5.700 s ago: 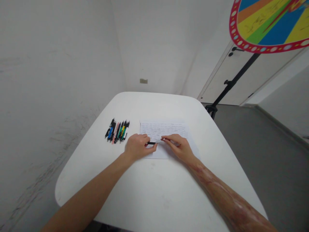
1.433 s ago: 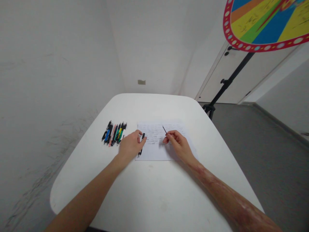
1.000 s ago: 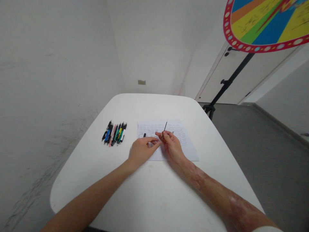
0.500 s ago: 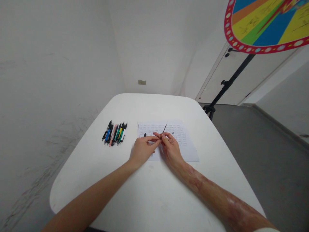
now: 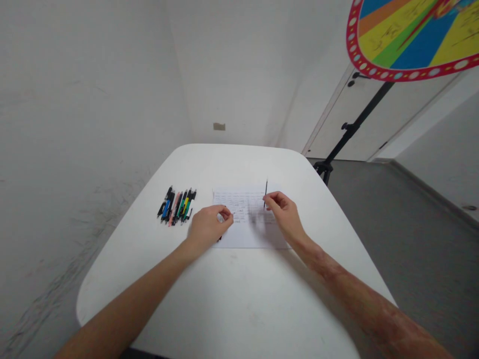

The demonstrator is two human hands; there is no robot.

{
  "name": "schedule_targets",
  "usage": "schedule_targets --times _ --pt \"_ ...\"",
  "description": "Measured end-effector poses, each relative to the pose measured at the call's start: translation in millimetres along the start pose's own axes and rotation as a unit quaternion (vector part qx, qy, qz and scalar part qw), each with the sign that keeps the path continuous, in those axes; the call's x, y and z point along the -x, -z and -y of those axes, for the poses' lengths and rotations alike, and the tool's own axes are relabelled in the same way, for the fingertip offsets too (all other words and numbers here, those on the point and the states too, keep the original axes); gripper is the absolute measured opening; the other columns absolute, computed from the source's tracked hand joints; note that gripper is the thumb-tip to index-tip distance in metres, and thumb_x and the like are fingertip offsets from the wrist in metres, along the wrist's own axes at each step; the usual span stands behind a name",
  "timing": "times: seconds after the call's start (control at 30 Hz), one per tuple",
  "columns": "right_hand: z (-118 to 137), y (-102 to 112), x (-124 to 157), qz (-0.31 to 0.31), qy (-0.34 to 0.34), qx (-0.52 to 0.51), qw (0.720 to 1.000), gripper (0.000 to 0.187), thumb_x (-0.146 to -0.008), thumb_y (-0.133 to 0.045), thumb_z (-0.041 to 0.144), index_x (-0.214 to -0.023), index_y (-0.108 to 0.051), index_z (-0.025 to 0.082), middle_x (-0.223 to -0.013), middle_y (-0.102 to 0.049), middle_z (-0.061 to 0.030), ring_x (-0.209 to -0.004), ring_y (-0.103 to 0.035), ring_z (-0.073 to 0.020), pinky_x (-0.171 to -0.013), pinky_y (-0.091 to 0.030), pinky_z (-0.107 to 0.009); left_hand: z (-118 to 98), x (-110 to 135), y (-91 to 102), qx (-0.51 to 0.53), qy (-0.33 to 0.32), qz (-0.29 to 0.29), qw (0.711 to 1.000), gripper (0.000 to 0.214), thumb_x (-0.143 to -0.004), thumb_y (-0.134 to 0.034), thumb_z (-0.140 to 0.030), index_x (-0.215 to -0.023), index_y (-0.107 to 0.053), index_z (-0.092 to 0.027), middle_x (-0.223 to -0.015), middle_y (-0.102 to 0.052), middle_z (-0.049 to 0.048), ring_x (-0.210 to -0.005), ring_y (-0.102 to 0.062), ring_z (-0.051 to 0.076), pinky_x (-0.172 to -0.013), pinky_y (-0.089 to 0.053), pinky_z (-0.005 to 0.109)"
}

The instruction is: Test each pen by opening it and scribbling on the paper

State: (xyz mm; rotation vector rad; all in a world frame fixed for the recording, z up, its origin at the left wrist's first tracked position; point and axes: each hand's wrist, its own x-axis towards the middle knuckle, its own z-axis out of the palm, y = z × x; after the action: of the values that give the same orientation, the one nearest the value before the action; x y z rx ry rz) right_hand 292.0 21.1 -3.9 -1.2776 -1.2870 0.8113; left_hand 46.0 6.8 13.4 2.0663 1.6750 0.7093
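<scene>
My right hand [image 5: 287,213] is closed in a pinch around a thin dark pen refill [image 5: 266,187], held nearly upright above the right part of a written sheet of paper [image 5: 250,240]. Over the sheet's left edge, my left hand [image 5: 208,224] has thumb and fingertips pressed together. Something tiny may be between them, too small to make out. Dark ends of a pen-like piece [image 5: 219,239] show from beneath my left hand, which covers most of it. The hands are apart.
Several pens [image 5: 176,207] lie in a row on the white table [image 5: 239,289], left of the paper. A wall stands close on the left and behind. A colourful wheel [image 5: 407,40] on a black stand [image 5: 352,127] rises at the right, before a door.
My hands have separated: the right moved right and slightly up with the refill, which now points more upright. My left hand moved left, its fingertips still pinched.
</scene>
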Motion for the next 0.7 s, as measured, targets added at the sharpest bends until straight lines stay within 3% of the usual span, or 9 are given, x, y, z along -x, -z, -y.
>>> schedule_targets --times 0.13,0.27,0.4,0.7 --pt "3.5 4.9 5.5 0.119 0.069 0.212 0.968 0.018 -0.092 -0.061 0.031 -0.076 -0.063 0.024 -0.075 -0.069 -0.0021 -0.070 -0.058 -0.0196 -0.069 -0.044 -0.034 -6.2 -4.7 -1.3 -0.098 0.008 0.020 0.995 0.011 -0.094 -0.074 -0.034 -0.093 -0.082 -0.027 -0.093 -0.084 0.0019 -0.090 -0.078 0.025 -0.079 -0.053 0.034" --pt "2.7 -9.1 13.4 0.147 0.150 0.377 0.902 0.024 -0.090 -0.063 0.022 -0.066 -0.061 0.024 -0.074 -0.071 -0.0078 -0.074 -0.059 -0.0230 -0.071 -0.041 -0.036 -16.5 -7.9 -15.2 -0.163 -0.011 0.041 0.986 0.018 -0.099 -0.069 -0.037 -0.095 -0.081 -0.023 -0.097 -0.083 0.0074 -0.088 -0.078 0.027 -0.078 -0.052 0.036" --pt "0.4 -16.1 12.6 0.169 0.162 0.455 0.859 0.028 -0.093 -0.066 0.022 -0.065 -0.066 0.023 -0.076 -0.074 -0.0113 -0.074 -0.062 -0.0249 -0.071 -0.041 -0.038 -22.8 -9.5 -24.8 -0.200 -0.025 0.064 0.977 0.021 -0.101 -0.065 -0.036 -0.097 -0.080 -0.022 -0.100 -0.083 0.0109 -0.089 -0.077 0.028 -0.078 -0.052 0.036" --pt "-2.4 -17.7 14.3 0.166 0.172 0.461 0.855 0.029 -0.099 -0.067 0.026 -0.069 -0.068 0.022 -0.079 -0.073 -0.0114 -0.076 -0.063 -0.0257 -0.075 -0.042 -0.040 -22.2 -8.7 -29.0 -0.214 -0.038 0.078 0.973 0.024 -0.104 -0.060 -0.033 -0.094 -0.078 -0.021 -0.098 -0.082 0.0113 -0.090 -0.078 0.028 -0.078 -0.052 0.036"
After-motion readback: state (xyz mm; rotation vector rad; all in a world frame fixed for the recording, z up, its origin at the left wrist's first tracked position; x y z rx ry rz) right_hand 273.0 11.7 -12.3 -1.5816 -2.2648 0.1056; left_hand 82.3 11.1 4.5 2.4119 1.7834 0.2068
